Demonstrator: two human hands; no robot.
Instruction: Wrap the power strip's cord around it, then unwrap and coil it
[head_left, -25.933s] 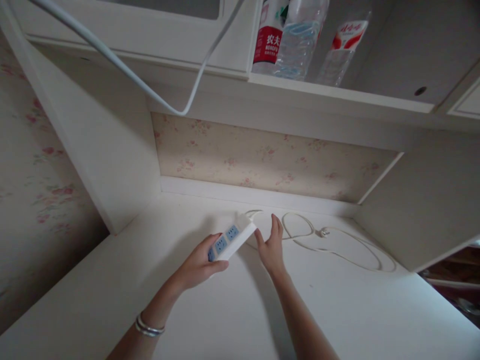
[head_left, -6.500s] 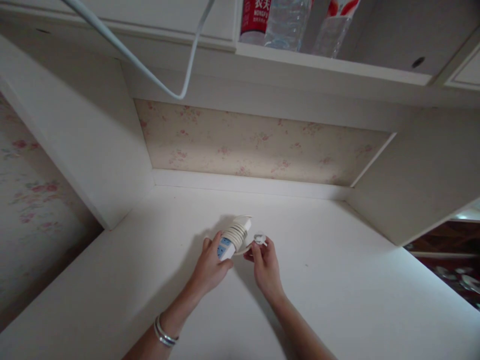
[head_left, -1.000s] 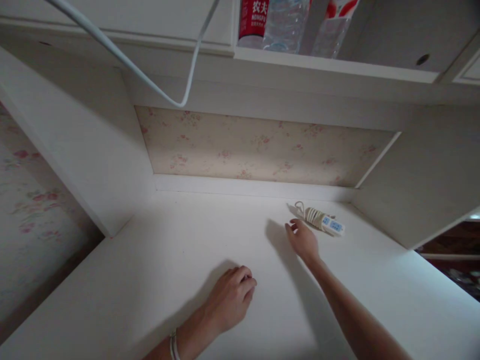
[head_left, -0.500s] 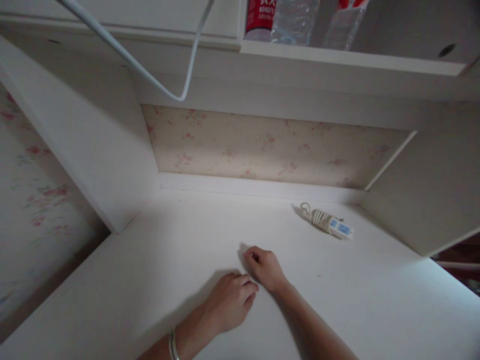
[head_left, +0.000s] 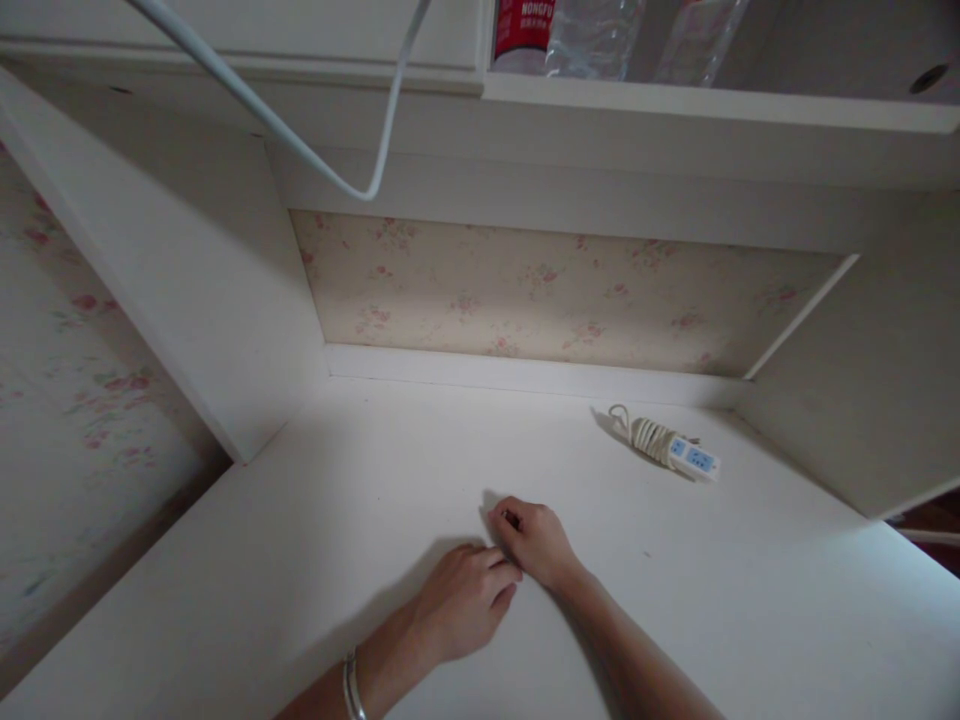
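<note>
My left hand (head_left: 471,600), with a silver bangle (head_left: 352,684) at its wrist, rests palm down on the white desktop (head_left: 300,560). Its fingers are curled under and nothing shows in them. Just beyond it, my right hand (head_left: 537,540) lies on its side in a loose fist, a small dark hollow visible between thumb and fingers. I see no object there. The left fingertips come up against the heel of the right hand. Nearest to the right hand is a white power strip (head_left: 694,460) with blue sockets and its cord (head_left: 651,438) wound around it.
Above hangs a shelf (head_left: 675,97) holding a red-labelled bottle (head_left: 523,35) and clear plastic bottles (head_left: 596,40). A pale bent rod or cable (head_left: 367,190) crosses the upper left. Side panels (head_left: 180,260) and a floral back wall (head_left: 555,290) enclose the desktop.
The camera view has shifted a little, so the power strip and shelf sit slightly further right. My left fingertips are a bit closer to the right hand; both hands otherwise keep their pose.
</note>
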